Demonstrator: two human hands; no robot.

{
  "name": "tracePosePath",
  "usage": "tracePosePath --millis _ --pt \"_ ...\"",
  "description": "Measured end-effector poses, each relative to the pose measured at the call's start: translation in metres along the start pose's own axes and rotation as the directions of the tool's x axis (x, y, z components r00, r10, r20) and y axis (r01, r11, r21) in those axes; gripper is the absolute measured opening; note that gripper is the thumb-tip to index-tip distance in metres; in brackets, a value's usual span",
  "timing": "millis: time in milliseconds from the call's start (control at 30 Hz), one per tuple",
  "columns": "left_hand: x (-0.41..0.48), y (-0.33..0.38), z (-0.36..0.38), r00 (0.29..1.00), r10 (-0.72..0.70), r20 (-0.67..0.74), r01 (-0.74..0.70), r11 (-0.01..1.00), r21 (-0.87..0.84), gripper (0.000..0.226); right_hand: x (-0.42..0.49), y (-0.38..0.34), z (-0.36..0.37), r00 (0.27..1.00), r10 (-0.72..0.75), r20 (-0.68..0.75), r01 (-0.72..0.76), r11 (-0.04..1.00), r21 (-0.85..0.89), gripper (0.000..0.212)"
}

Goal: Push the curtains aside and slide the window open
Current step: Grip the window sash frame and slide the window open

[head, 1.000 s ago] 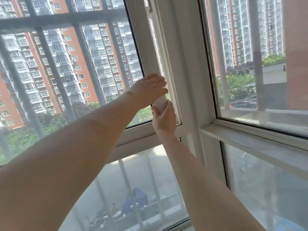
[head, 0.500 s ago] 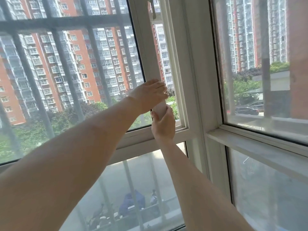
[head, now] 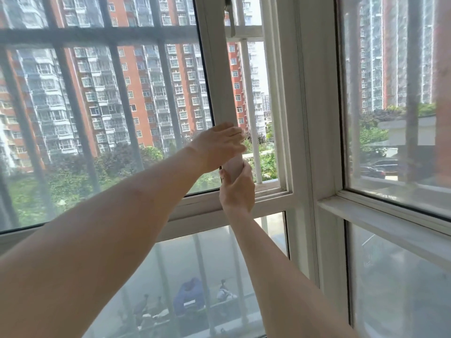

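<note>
Leftward slid upright sash (head: 214,76); both hands (head: 235,189) gripping it.

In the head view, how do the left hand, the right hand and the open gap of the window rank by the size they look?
1. Open gap, clearly the largest.
2. Left hand and right hand: they look alike, so no ranking.
</note>
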State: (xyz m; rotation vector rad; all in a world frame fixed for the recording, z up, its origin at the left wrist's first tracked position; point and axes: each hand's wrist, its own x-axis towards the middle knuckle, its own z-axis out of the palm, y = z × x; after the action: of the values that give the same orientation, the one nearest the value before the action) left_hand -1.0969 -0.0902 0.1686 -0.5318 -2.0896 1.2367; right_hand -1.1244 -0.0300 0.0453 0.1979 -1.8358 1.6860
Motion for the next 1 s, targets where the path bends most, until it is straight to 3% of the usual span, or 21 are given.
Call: tracePosePath --millis 1000 --pt "-0.048 -0.022 0.004 1.0 -0.026 -0.014 0.025 0.998 -0.055 0.047 -0.03 -0.023 0.03 0.999 0.022 0.038 -0.018 0.996 -0.09 0.055"
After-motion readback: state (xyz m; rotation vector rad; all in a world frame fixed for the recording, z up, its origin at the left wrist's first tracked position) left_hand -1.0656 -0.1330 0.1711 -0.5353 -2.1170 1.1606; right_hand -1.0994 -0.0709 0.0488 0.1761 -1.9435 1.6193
